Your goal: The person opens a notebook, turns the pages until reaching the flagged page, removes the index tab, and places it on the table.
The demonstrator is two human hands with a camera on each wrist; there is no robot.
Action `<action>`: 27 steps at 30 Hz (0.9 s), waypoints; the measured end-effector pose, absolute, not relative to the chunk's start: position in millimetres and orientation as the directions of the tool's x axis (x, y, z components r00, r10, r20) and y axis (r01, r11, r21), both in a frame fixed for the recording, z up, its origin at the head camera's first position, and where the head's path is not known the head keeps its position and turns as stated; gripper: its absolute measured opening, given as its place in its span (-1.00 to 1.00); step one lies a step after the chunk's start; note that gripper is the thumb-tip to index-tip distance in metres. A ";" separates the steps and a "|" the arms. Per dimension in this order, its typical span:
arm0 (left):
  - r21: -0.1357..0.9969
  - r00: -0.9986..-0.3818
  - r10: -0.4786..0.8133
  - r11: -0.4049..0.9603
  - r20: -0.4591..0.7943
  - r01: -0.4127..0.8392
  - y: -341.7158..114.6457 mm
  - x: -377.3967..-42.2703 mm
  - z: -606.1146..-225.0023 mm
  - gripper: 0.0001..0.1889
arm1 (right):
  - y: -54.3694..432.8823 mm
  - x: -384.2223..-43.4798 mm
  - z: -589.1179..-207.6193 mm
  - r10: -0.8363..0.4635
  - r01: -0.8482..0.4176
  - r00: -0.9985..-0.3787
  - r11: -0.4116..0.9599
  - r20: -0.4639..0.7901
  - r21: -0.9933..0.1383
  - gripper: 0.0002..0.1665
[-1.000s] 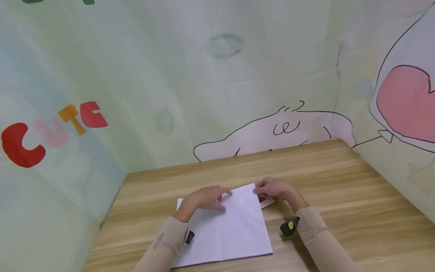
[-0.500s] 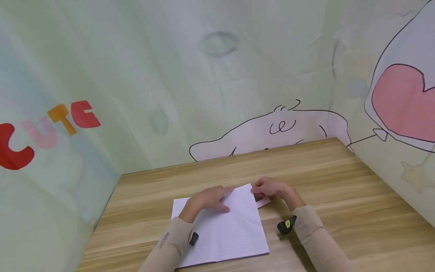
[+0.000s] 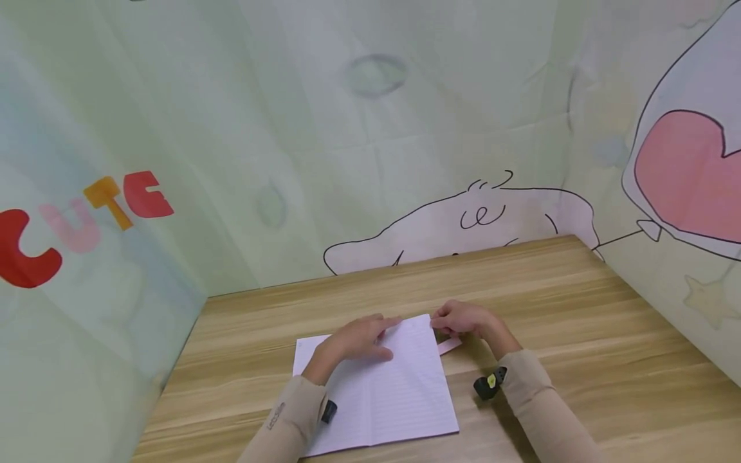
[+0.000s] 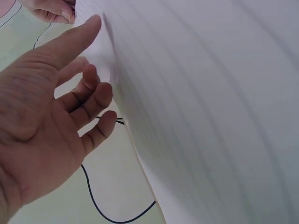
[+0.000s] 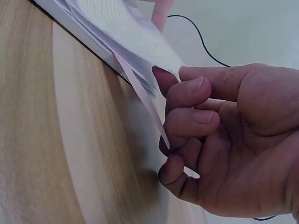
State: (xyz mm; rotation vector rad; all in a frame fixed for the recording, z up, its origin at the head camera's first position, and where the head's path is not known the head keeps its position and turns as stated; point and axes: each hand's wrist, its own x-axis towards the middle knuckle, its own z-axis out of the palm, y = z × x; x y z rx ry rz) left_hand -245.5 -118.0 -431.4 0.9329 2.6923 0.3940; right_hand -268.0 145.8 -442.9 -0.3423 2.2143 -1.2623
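An open notebook (image 3: 405, 392) with white lined pages lies on the wooden table. My right hand (image 3: 462, 317) pinches the top right corner of its page (image 5: 135, 37) between thumb and index finger, and the corner is raised in the right wrist view. A thin pale pink paper strip (image 5: 142, 95) sticks out from between the pages, its outer end at the right hand's lower fingers. My left hand (image 3: 356, 339) lies over the upper middle of the notebook, fingers reaching to the top edge. In the left wrist view, its thumb is straight and its other fingers bend loosely beside the page.
Wood-grain table (image 3: 521, 289) surrounds the notebook. A printed fabric backdrop (image 3: 278, 128) with cartoon drawings encloses the back and both sides. Small black wrist devices (image 3: 488, 384) sit at the beige sleeves (image 3: 541, 399).
The left hand has moved slightly right and up along the notebook's top edge, its fingers straighter. The right hand keeps its pinch on the page corner. The head view has shifted slightly.
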 end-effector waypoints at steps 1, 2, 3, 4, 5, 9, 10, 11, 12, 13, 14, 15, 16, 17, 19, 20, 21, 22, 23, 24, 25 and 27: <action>0.337 -0.756 0.641 0.747 -0.133 0.573 -117.6 -245.9 -431.9 -0.28 | 146.3 -267.9 -442.8 -0.473 0.058 -0.811 0.521 -0.345 -0.851 -0.68; 0.336 -0.754 0.648 0.737 -0.106 0.586 -117.1 -246.5 -432.6 -0.30 | 146.8 -268.0 -442.9 -0.470 0.062 -0.812 0.521 -0.346 -0.851 -0.68; 0.336 -0.749 0.659 0.722 -0.070 0.605 -116.7 -247.1 -433.0 -0.34 | 147.2 -268.0 -442.7 -0.469 0.063 -0.812 0.521 -0.347 -0.851 -0.69; 0.336 -0.746 0.665 0.710 -0.032 0.618 -116.0 -247.9 -433.4 -0.39 | 147.6 -268.0 -442.8 -0.469 0.066 -0.812 0.518 -0.348 -0.853 -0.70; 0.338 -0.746 0.666 0.701 0.007 0.629 -115.4 -249.0 -434.1 -0.45 | 148.0 -268.2 -442.9 -0.469 0.066 -0.812 0.518 -0.348 -0.853 -0.71; 0.344 -0.740 0.660 0.671 0.127 0.657 -111.3 -254.3 -436.2 -0.69 | 148.6 -268.7 -444.4 -0.469 0.072 -0.809 0.518 -0.354 -0.853 -0.72; 0.342 -0.745 0.653 0.675 0.135 0.654 -109.8 -255.7 -436.6 -0.70 | 148.6 -268.8 -444.9 -0.471 0.071 -0.808 0.518 -0.353 -0.853 -0.73; 0.337 -0.750 0.648 0.682 0.133 0.649 -108.3 -256.9 -436.9 -0.68 | 148.5 -268.9 -445.4 -0.471 0.071 -0.808 0.517 -0.353 -0.853 -0.73; 0.325 -0.750 0.649 0.687 0.128 0.650 -106.8 -257.9 -437.2 -0.65 | 148.2 -268.8 -445.9 -0.472 0.073 -0.807 0.515 -0.354 -0.854 -0.73; 0.310 -0.753 0.648 0.697 0.115 0.647 -105.2 -258.5 -437.2 -0.61 | 147.8 -268.7 -446.3 -0.473 0.072 -0.807 0.515 -0.353 -0.854 -0.73; 0.297 -0.755 0.648 0.705 0.097 0.644 -103.8 -258.8 -437.3 -0.57 | 147.4 -268.5 -446.7 -0.471 0.074 -0.808 0.515 -0.354 -0.854 -0.73; 0.280 -0.752 0.654 0.709 0.082 0.647 -102.5 -259.0 -437.3 -0.54 | 146.7 -268.2 -447.2 -0.474 0.074 -0.807 0.512 -0.353 -0.856 -0.74; 0.261 -0.751 0.657 0.715 0.065 0.649 -101.5 -259.1 -437.6 -0.52 | 146.2 -267.8 -447.4 -0.473 0.076 -0.807 0.510 -0.354 -0.856 -0.73; 0.247 -0.747 0.663 0.716 0.053 0.653 -100.7 -258.8 -438.0 -0.51 | 145.6 -267.4 -447.7 -0.472 0.080 -0.807 0.508 -0.355 -0.857 -0.73; 0.229 -0.738 0.673 0.713 0.038 0.662 -99.8 -258.1 -438.8 -0.54 | 144.7 -266.8 -447.3 -0.477 0.073 -0.806 0.508 -0.350 -0.858 -0.71; 0.226 -0.734 0.678 0.709 0.039 0.668 -99.7 -257.8 -439.0 -0.56 | 144.7 -266.7 -447.0 -0.476 0.072 -0.807 0.508 -0.350 -0.858 -0.71; 0.220 -0.729 0.683 0.705 0.043 0.674 -99.6 -257.8 -439.2 -0.57 | 144.7 -266.6 -446.5 -0.477 0.071 -0.807 0.506 -0.348 -0.860 -0.71; 0.219 -0.725 0.687 0.700 0.049 0.679 -99.6 -257.6 -439.4 -0.57 | 145.1 -266.9 -445.9 -0.474 0.071 -0.809 0.508 -0.347 -0.859 -0.71; 0.220 -0.720 0.692 0.694 0.060 0.686 -99.5 -257.5 -438.9 -0.58 | 145.6 -267.1 -445.4 -0.469 0.071 -0.812 0.510 -0.347 -0.857 -0.71; 0.218 -0.715 0.696 0.689 0.069 0.691 -99.2 -257.6 -438.2 -0.60 | 146.4 -267.6 -444.7 -0.466 0.070 -0.814 0.513 -0.346 -0.855 -0.72; 0.216 -0.711 0.699 0.684 0.079 0.697 -98.8 -257.9 -437.7 -0.61 | 147.3 -268.1 -444.1 -0.459 0.075 -0.817 0.516 -0.349 -0.853 -0.72; 0.216 -0.703 0.704 0.674 0.105 0.707 -97.5 -258.9 -436.5 -0.64 | 149.0 -268.9 -443.2 -0.452 0.080 -0.819 0.520 -0.353 -0.851 -0.73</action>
